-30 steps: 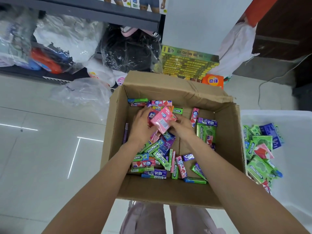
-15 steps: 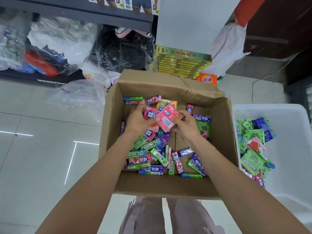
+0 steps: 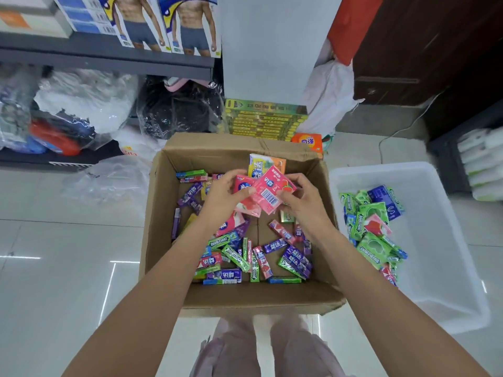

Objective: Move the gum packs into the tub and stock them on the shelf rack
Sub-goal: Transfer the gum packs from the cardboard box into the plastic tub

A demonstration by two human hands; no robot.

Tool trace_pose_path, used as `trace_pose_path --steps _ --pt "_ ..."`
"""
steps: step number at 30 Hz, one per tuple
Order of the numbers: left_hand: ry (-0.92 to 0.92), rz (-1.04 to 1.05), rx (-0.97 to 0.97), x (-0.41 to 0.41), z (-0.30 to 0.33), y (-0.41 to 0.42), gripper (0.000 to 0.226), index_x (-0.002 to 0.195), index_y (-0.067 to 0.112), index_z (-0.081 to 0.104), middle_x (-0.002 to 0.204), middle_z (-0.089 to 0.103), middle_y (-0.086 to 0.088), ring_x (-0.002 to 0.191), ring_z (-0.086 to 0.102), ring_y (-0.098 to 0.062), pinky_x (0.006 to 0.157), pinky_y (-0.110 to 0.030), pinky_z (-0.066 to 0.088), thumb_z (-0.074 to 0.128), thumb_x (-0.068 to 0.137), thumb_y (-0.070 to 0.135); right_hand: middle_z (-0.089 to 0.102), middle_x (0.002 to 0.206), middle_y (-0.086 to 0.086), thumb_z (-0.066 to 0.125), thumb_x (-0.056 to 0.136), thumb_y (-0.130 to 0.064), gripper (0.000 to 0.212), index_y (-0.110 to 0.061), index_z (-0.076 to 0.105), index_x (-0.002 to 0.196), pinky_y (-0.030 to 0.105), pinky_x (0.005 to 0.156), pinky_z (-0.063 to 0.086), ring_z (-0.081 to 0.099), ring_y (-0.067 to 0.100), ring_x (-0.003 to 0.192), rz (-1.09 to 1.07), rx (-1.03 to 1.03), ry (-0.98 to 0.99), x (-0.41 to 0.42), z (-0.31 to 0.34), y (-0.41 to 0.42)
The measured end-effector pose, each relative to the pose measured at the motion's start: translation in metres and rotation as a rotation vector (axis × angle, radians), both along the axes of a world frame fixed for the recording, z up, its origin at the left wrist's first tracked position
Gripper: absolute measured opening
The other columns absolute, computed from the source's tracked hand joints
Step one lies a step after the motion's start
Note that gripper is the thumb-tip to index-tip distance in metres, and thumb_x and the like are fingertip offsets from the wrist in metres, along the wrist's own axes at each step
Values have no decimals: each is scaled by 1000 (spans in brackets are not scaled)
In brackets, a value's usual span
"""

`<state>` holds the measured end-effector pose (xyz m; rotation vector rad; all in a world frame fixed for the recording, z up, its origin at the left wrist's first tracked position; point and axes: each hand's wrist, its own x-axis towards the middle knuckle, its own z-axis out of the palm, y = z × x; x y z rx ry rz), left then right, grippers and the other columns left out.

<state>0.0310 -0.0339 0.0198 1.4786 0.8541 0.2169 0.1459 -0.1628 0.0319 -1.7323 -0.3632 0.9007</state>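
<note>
The flat pink gum packs (image 3: 265,193) have been lifted higher out of the cardboard box (image 3: 160,213) than they were a moment ago, when they were held low among the loose packs. A yellow and orange gum pack (image 3: 265,162) can now be seen behind them, at the top of the bunch. It looks as if a small stack has been gathered and is ready to be carried over. The bunch is held between both hands, above the far half of the box. The left hand (image 3: 224,193) is curled round the left side of the pink packs, with the thumb laid on the front. The right hand (image 3: 302,198) is curled round the right side, with the fingers tucked behind (how many packs are in the bunch cannot be told). Many more gum packs (image 3: 253,254) are left lying on the box floor, under and in front of the hands, in green, purple and pink. The white plastic tub (image 3: 446,284) stands on the floor just beside the box, on the right. Some green and blue gum packs (image 3: 373,229) have been put in it already. So the job is judged to be only partly done, and nothing has been stocked on the shelf rack yet.
</note>
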Motion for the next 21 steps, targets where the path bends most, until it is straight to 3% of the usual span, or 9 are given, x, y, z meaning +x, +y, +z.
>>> trace_pose_path --steps 4,9,13,17,21 --pt "-38 22 -12 25 20 -29 34 113 19 56 106 67 -7 91 64 -10 76 -23 56 69 82 10 62 100 8 55 90 -2 19 -13 52 105 44 80 55 63 23 92 -37 62 16 21 19 -32" --pt "-10 6 70 80 47 -89 44 122 13 56 113 66 -7 102 63 -18 87 -37 54 71 81 17 64 99 7 53 93 -5 22 -11 53 113 27 71 58 64 16 87 -147 69 -11 64 37 -91" --pt "2 -32 168 131 58 -154 43 122 6 56 108 63 -1 100 60 -16 88 -30 52 70 82 14 63 99 9 54 92 -6 19 -9 56 110 29 67 55 65 17 82 -199 44 -50 109 39 -153" --pt "148 -40 252 172 42 -213 47 126 4 54 113 62 -6 104 59 -22 89 -30 46 68 85 22 61 84 0 53 90 1 17 -5 58 104 21 56 54 64 8 66 -192 12 -13 147 29 -211" --pt "260 -68 200 189 11 -256 40 121 7 56 110 63 -12 101 60 -28 82 -31 45 66 86 22 55 99 5 54 89 3 31 -5 55 119 24 59 56 64 18 78 -148 -83 40 168 -2 -249"
